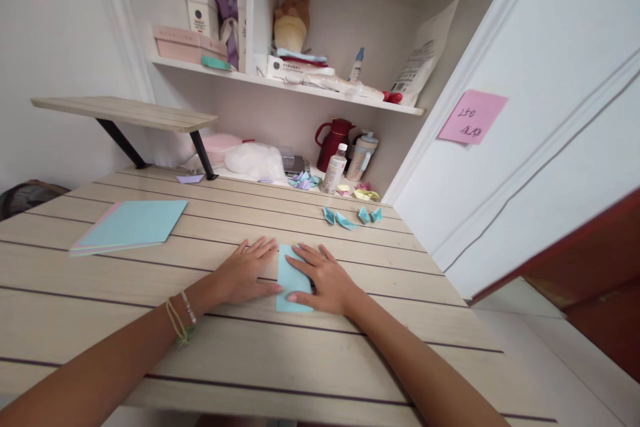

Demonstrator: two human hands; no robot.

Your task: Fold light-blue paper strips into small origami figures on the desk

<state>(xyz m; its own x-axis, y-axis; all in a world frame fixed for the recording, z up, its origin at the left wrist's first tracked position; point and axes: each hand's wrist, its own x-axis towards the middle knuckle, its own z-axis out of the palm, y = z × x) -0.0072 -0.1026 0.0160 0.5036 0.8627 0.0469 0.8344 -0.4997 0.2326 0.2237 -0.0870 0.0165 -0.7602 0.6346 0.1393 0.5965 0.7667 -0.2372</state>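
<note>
A light blue sheet of paper (289, 277), a narrow upright rectangle, lies flat on the wooden table in front of me. My right hand (324, 278) rests palm down over its right part, fingers spread. On the sheet's left side is my left hand (249, 272), flat on the table with the fingers apart; its thumb tip touches the paper's left edge. Neither hand grips anything. The sheet's right edge is partly hidden under my right hand.
A stack of coloured paper (133, 223) lies at the left. Small folded blue paper pieces (364, 215) sit toward the back right, near a clear bottle (335, 170). A raised wooden shelf (125, 113) stands at the back left, and a red jug (334, 143) behind.
</note>
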